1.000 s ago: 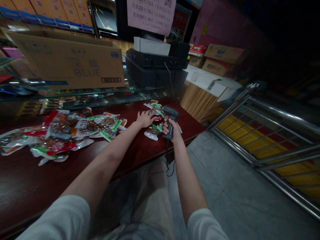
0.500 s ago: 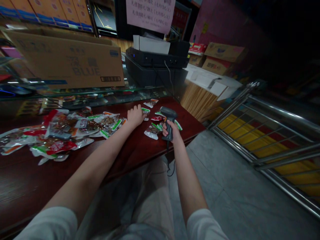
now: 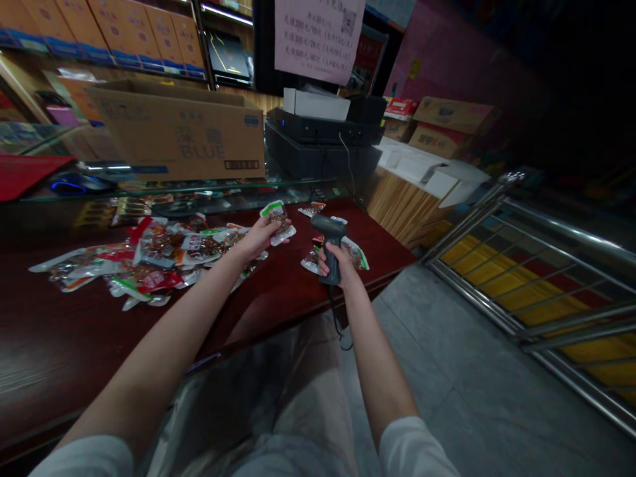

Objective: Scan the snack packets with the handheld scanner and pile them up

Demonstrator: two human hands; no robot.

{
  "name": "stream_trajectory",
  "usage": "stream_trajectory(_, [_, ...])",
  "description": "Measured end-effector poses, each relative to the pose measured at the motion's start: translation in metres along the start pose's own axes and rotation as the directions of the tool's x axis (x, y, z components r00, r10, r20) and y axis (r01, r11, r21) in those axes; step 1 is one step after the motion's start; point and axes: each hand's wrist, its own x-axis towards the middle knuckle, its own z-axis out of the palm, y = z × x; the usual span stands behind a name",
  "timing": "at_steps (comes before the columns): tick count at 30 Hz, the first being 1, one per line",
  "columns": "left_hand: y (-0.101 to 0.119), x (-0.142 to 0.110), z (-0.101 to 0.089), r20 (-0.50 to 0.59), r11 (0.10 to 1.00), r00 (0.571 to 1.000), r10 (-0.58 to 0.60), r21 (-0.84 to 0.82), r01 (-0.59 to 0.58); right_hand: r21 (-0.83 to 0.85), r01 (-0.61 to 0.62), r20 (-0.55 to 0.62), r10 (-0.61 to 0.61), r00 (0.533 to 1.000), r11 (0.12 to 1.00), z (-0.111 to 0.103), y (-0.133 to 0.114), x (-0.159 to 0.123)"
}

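- The left grip [image 3: 259,240] is clenched on a snack packet [image 3: 277,220], green-edged and clear-fronted, which is lifted just clear of the desk [image 3: 84,331].
- The right grip [image 3: 338,266] is closed around the handle of a dark handheld barcode scanner [image 3: 330,246], whose head is tilted up and away; its cord [image 3: 336,319] is run down past the desk edge.
- The scanner is placed just beside the left grip, at about 3 o'clock from it, and the held packet is not touching the scanner head.
- A heap of foil snack packets [image 3: 159,248] is spread at 9 o'clock from the left grip.
- Loose packets [image 3: 311,264] are lying by the right grip at about 10 o'clock, and another [image 3: 356,256] at 2 o'clock.
- A cardboard carton [image 3: 176,132] is seen beyond the desk at 11 o'clock.
- The step in hand is judged to be one packet taken from the heap while the scanner is kept ready.
- The next move is judged to call for the packet to be turned and offered to the scanner head.
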Motion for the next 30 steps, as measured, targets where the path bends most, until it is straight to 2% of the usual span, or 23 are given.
stream_trajectory(3, [0.007, -0.017, -0.021, -0.016, 1.000, 1.000, -0.006, -0.021, 0.006, -0.006, -0.022, 0.100, 0.023, 0.995, 1.000, 0.031, 0.009, 0.004])
stream_trajectory(6, [0.005, -0.027, -0.040, -0.055, 0.989, 0.998, 0.006, 0.150, 0.002, 0.004, -0.070, 0.157, 0.068, 0.985, 0.998, 0.054, 0.022, 0.011])
stream_trajectory(8, [0.002, -0.029, -0.049, -0.081, 0.960, 0.996, 0.030, 0.280, -0.006, 0.012, -0.121, 0.180, 0.117, 0.977, 0.993, 0.061, 0.031, 0.015])
stream_trajectory(11, [0.001, -0.031, -0.055, -0.094, 0.925, 0.995, 0.038, 0.379, 0.000, 0.028, -0.181, 0.210, 0.171, 0.963, 0.983, 0.063, 0.041, 0.017])
stream_trajectory(17, [0.008, -0.033, -0.057, -0.061, 0.875, 0.996, 0.069, 0.483, -0.031, 0.000, -0.194, 0.189, 0.190, 0.963, 0.981, 0.057, 0.045, 0.015])
stream_trajectory(21, [0.010, -0.032, -0.062, -0.030, 0.766, 0.987, 0.155, 0.635, -0.101, 0.007, -0.201, 0.196, 0.196, 0.961, 0.980, 0.055, 0.044, 0.017])
stream_trajectory(26, [0.010, -0.031, -0.067, -0.057, 0.645, 0.968, 0.243, 0.755, -0.117, 0.017, -0.195, 0.186, 0.188, 0.964, 0.981, 0.056, 0.044, 0.014])
stream_trajectory(28, [0.014, -0.035, -0.065, -0.103, 0.567, 0.950, 0.294, 0.819, -0.087, 0.027, -0.160, 0.169, 0.154, 0.974, 0.987, 0.055, 0.041, 0.012])
stream_trajectory(30, [0.019, -0.040, -0.060, -0.194, 0.467, 0.929, 0.316, 0.884, 0.026, 0.025, -0.110, 0.137, 0.105, 0.985, 0.994, 0.050, 0.032, 0.010])
